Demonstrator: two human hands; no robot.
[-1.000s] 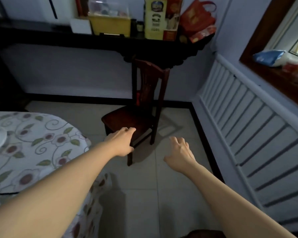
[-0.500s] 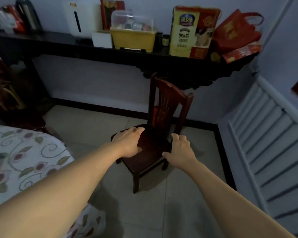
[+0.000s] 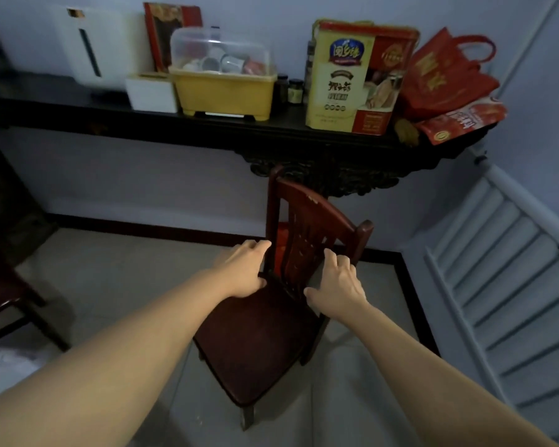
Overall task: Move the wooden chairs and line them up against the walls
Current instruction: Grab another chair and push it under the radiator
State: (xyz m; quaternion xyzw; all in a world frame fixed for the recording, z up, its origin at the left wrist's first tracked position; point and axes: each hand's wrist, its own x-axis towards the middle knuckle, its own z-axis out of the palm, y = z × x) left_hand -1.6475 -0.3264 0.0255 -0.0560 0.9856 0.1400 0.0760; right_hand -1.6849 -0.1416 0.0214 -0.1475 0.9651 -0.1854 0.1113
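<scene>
Left hand (image 3: 244,273) has moved from the seat's left edge to wrap the left back post of the wooden chair (image 3: 259,343) | right hand (image 3: 338,287), fingers spread, presses the seat's right rear edge by the slats | dark red chair stands on the floor below the black worktop (image 3: 78,111) at the far wall, back angled far-right.

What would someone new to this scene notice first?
Two bare arms reach forward to a dark wooden chair in the middle of the floor, the left hand and right hand at the base of its backrest. Behind it, a long dark shelf on the wall holds a yellow dish box, a tall yellow carton and a red bag.
</scene>
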